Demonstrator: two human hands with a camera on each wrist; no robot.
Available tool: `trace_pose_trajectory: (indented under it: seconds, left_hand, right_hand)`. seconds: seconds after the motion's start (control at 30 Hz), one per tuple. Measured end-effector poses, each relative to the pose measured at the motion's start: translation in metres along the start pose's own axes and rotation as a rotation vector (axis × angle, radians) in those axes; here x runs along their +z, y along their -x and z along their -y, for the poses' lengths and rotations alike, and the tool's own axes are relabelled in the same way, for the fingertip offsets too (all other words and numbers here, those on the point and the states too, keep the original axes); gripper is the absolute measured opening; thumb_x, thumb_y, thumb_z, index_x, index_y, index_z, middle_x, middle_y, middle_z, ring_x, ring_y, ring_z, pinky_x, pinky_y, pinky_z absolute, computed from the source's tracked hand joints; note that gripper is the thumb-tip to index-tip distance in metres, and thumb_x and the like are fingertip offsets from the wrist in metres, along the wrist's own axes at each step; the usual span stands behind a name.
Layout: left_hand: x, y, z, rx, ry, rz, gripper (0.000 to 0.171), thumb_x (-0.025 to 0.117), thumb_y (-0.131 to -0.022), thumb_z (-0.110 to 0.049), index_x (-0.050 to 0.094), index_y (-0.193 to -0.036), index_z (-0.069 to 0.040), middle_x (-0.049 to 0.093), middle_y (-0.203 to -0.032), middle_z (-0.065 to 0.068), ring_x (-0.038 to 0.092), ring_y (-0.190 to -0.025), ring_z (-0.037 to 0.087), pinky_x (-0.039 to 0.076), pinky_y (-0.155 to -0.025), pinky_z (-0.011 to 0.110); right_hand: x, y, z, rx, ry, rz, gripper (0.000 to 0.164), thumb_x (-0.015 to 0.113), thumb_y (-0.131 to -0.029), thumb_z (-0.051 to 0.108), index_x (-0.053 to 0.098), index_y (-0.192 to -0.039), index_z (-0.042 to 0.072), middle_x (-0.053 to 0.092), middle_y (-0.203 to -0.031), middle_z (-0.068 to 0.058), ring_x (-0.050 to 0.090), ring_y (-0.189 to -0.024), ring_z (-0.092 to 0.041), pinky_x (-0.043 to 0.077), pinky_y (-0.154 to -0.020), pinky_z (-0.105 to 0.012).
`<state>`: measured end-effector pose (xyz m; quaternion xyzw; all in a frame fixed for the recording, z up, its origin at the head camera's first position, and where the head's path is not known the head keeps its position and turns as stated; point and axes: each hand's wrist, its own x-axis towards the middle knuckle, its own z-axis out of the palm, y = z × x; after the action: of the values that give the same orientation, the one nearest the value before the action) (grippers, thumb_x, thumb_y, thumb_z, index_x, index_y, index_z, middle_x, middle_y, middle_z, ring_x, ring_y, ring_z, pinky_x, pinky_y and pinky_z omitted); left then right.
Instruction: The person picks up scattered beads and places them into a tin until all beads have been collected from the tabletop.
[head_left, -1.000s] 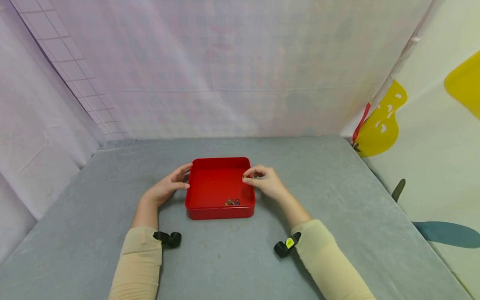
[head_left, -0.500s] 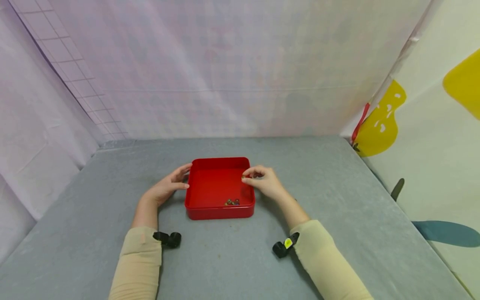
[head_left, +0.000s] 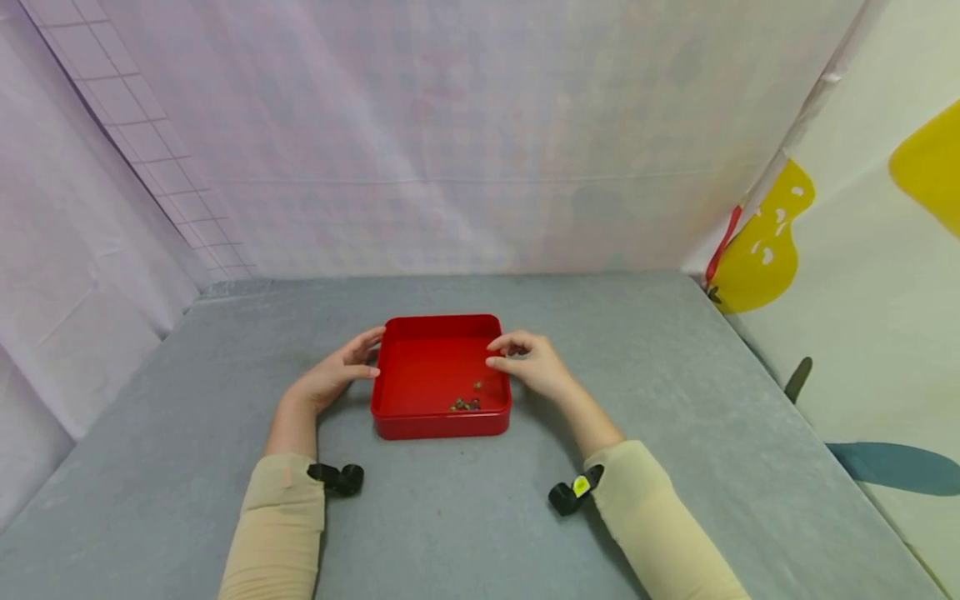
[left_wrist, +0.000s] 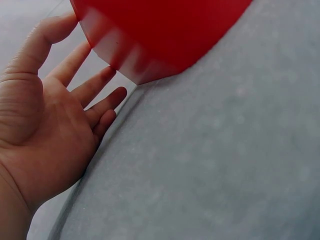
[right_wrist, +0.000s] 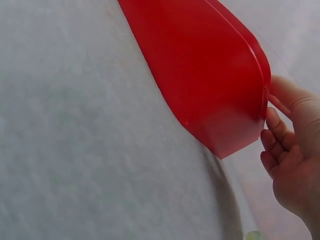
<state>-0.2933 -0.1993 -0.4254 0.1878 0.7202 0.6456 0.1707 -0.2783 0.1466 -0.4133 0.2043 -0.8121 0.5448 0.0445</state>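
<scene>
My right hand (head_left: 534,365) is at the right rim of the square red box (head_left: 441,427), thumb and forefinger apart with nothing between; nearer to it than to my left hand (head_left: 330,380), whose spread fingers touch the opposite wall, one tiny greenish bead (head_left: 477,386) lies inside, towards me and slightly left of my right fingertips; the bead cluster (head_left: 463,405) beyond is blurred, any long axis untellable; both wrist views hide it.
</scene>
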Motion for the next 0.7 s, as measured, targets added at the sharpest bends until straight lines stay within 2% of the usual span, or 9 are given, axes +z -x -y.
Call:
trace_pose_trajectory:
  seconds: [0.13, 0.33, 0.5, 0.7]
  left_hand:
    - [-0.001, -0.001, 0.001, 0.007, -0.006, 0.002, 0.07, 0.056, -0.093, -0.001, 0.02, -0.153, -0.01, 0.017, -0.157, 0.013, 0.017, -0.139, 0.035, 0.021, -0.106, 0.058]
    - [-0.001, -0.001, 0.002, 0.015, -0.01, 0.005, 0.07, 0.054, -0.093, 0.0, 0.02, -0.153, -0.008, 0.017, -0.156, 0.014, 0.017, -0.139, 0.036, 0.022, -0.105, 0.058]
    - [-0.001, 0.0, 0.002, 0.023, -0.007, 0.007, 0.069, 0.054, -0.093, 0.0, 0.019, -0.152, -0.007, 0.016, -0.156, 0.015, 0.016, -0.139, 0.037, 0.02, -0.106, 0.058]
    - [0.001, 0.0, 0.0, 0.002, -0.001, -0.008, 0.069, 0.056, -0.093, -0.002, 0.022, -0.152, -0.01, 0.018, -0.156, 0.012, 0.018, -0.139, 0.035, 0.019, -0.106, 0.059]
  right_hand:
    - [-0.005, 0.001, 0.001, 0.004, 0.005, 0.006, 0.025, 0.075, -0.083, 0.013, 0.071, -0.104, 0.0, 0.062, -0.089, -0.007, 0.052, -0.088, -0.026, 0.041, -0.079, -0.038]
    - [-0.016, 0.003, 0.002, 0.033, 0.028, -0.002, 0.024, 0.076, -0.083, 0.015, 0.071, -0.105, 0.005, 0.065, -0.093, -0.003, 0.052, -0.09, -0.022, 0.042, -0.08, -0.036]
    - [-0.027, 0.005, 0.001, 0.037, 0.03, -0.002, 0.025, 0.076, -0.083, 0.016, 0.072, -0.104, 0.005, 0.066, -0.097, -0.007, 0.052, -0.091, -0.024, 0.041, -0.081, -0.038]
    - [-0.039, 0.01, 0.005, 0.036, 0.051, -0.007, 0.024, 0.077, -0.082, 0.015, 0.072, -0.103, 0.005, 0.067, -0.099, -0.01, 0.052, -0.092, -0.024, 0.04, -0.084, -0.038]
